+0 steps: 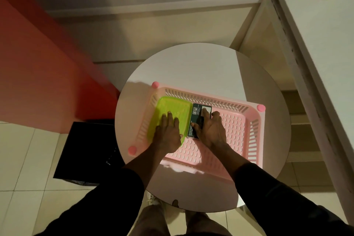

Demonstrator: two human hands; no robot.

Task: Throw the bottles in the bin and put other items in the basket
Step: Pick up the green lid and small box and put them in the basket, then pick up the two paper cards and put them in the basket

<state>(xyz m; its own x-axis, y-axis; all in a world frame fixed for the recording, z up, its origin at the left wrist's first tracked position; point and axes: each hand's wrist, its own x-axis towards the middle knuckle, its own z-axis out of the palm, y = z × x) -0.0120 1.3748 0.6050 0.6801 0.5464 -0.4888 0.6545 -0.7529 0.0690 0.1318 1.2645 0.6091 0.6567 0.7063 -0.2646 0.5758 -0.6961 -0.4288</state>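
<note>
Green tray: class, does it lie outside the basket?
No, the green tray lies inside the basket, left hand flat on it, beside the box the right hand grips.

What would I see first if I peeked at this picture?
The big pink basket on the round white table jumps out first. Inside it, the left hand rests on a bright green tray, and the right hand grips a dark box beside it.
</note>
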